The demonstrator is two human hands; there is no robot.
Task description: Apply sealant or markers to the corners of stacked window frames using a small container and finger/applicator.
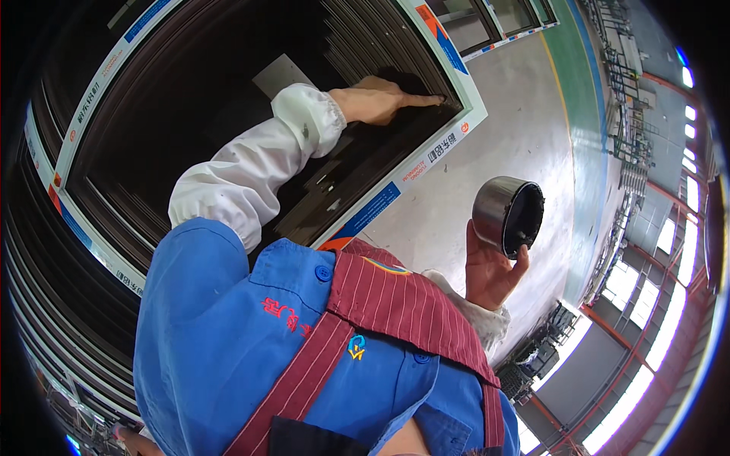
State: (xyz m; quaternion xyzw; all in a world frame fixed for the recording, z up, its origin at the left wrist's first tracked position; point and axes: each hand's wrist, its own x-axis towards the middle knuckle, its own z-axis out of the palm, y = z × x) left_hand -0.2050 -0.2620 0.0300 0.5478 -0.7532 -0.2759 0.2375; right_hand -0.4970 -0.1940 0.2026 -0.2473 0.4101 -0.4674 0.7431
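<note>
My left hand [371, 102], in a white oversleeve, reaches over a dark brown metal frame [417, 57]. Its index finger is stretched out, with the tip touching the frame's inner corner; the other fingers are curled and hold nothing visible. Small dark smears mark the corner by the fingertip. Away from the frame, on the right, my right hand [493, 275] is wrapped round a round metal cup [493, 204], tilted with its mouth to the right. Black, paste-like matter coats the cup's inside and rim. My right thumb lies near the rim.
White protective tape [411, 171] with coloured printing covers the frame's outer faces. More dark profiles [46, 281] lie stacked at the left. Other frames [464, 26] stand at the far side. Grey floor [525, 99] meets a green strip [589, 114]; racks [631, 144] line the right.
</note>
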